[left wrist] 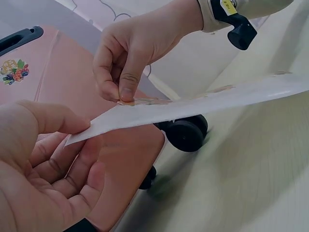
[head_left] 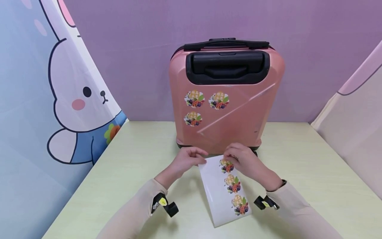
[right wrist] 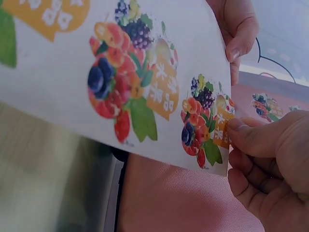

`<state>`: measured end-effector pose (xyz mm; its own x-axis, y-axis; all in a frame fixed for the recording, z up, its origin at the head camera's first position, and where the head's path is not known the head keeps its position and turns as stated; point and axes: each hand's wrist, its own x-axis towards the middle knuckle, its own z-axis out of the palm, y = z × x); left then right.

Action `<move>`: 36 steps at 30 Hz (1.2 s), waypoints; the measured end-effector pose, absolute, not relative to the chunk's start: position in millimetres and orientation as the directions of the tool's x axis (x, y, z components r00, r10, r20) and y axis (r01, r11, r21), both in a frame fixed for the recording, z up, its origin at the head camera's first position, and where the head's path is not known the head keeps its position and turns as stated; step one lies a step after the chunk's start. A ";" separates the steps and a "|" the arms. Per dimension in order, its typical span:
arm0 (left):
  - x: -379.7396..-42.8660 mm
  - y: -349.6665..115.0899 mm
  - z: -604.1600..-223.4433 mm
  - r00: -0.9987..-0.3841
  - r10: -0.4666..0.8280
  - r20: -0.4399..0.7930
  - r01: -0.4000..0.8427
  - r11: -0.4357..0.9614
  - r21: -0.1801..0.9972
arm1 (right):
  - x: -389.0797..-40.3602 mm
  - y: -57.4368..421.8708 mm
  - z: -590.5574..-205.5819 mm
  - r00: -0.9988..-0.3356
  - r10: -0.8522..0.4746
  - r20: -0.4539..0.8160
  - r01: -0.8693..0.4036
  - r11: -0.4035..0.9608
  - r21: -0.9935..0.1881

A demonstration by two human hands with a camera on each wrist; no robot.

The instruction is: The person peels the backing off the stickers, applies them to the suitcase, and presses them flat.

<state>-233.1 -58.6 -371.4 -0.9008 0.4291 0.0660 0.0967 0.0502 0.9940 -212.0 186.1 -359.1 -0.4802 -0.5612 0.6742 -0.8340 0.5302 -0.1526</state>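
Note:
A white sticker sheet point(head_left: 212, 191) tilts above the table in front of the suitcase. One column of round fruit stickers runs along its right side; its left side is blank white. My left hand point(head_left: 188, 160) pinches the sheet's top left corner between thumb and fingers. At the top right, my right hand point(head_left: 244, 162) pinches the top edge by the uppermost fruit sticker point(right wrist: 205, 123), its thumb on that sticker's rim. Whether the rim is lifted, I cannot tell. Upright behind both hands stands a pink suitcase point(head_left: 232, 122), bearing three similar stickers point(head_left: 194, 99) on its upper left.
The suitcase has a black handle point(head_left: 228, 68) near its top and black wheels point(left wrist: 186, 133) below. It stands on a pale table point(head_left: 143, 139) against a purple backdrop point(head_left: 125, 59). A cartoon rabbit cloth point(head_left: 77, 83) hangs at left.

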 end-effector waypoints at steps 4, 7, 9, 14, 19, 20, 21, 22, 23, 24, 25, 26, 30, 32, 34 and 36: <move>-233.6 -59.1 -372.5 -0.905 0.421 0.062 0.092 0.051 0.994 | -212.1 187.0 -358.7 -0.493 -0.560 0.665 -0.830 0.533 -0.166; -234.3 -59.7 -373.3 -0.907 0.416 0.060 0.091 0.055 0.994 | -212.5 188.0 -358.1 -0.497 -0.560 0.663 -0.832 0.523 -0.183; -234.4 -60.4 -373.4 -0.909 0.413 0.060 0.092 0.059 0.994 | -212.9 188.7 -357.6 -0.502 -0.559 0.660 -0.833 0.518 -0.195; -234.7 -62.4 -373.1 -0.911 0.409 0.056 0.092 0.071 0.993 | -213.1 191.3 -355.9 -0.526 -0.561 0.639 -0.828 0.508 -0.235; -234.8 -64.7 -372.7 -0.911 0.409 0.062 0.096 0.063 0.993 | -212.5 193.3 -354.5 -0.526 -0.572 0.629 -0.835 0.486 -0.256; -234.8 -65.1 -372.6 -0.911 0.409 0.062 0.095 0.061 0.994 | -212.3 193.6 -354.2 -0.523 -0.575 0.630 -0.838 0.483 -0.255; -234.7 -65.6 -372.3 -0.911 0.408 0.062 0.094 0.059 0.994 | -212.2 193.8 -354.0 -0.520 -0.577 0.630 -0.840 0.481 -0.253; -234.2 -65.9 -371.5 -0.912 0.407 0.059 0.090 0.059 0.994 | -212.1 193.9 -353.6 -0.518 -0.578 0.631 -0.841 0.479 -0.252; -234.3 -66.2 -371.5 -0.911 0.408 0.058 0.089 0.057 0.994 | -211.9 193.9 -353.3 -0.519 -0.578 0.629 -0.840 0.481 -0.251; -234.5 -66.5 -371.5 -0.911 0.408 0.057 0.088 0.057 0.995 | -211.7 193.9 -352.9 -0.520 -0.578 0.629 -0.840 0.481 -0.252; -234.6 -66.8 -371.7 -0.911 0.409 0.057 0.088 0.057 0.994 | -211.8 194.1 -352.9 -0.522 -0.576 0.628 -0.838 0.481 -0.255; -234.7 -67.0 -371.8 -0.911 0.408 0.056 0.087 0.057 0.995 | -211.9 194.2 -352.9 -0.525 -0.575 0.628 -0.837 0.483 -0.258; -235.1 -68.2 -372.9 -0.912 0.406 0.059 0.089 0.055 0.995 | -211.2 194.4 -352.1 -0.541 -0.563 0.624 -0.828 0.485 -0.280; -235.5 -68.8 -373.5 -0.913 0.404 0.062 0.089 0.050 0.995 | -210.6 194.7 -351.7 -0.552 -0.556 0.621 -0.822 0.488 -0.293; -235.8 -69.3 -374.0 -0.914 0.401 0.064 0.088 0.043 0.995 | -210.0 195.0 -351.4 -0.558 -0.551 0.620 -0.818 0.489 -0.302; -236.1 -70.1 -374.7 -0.915 0.399 0.069 0.090 0.036 0.995 | -209.5 195.2 -351.2 -0.563 -0.548 0.619 -0.816 0.489 -0.309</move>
<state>-236.1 -70.1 -374.7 -0.9146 0.3985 0.0687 0.0904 0.0359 0.9953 -209.5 195.2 -351.2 -0.5626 -0.5483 0.6187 -0.8160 0.4888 -0.3087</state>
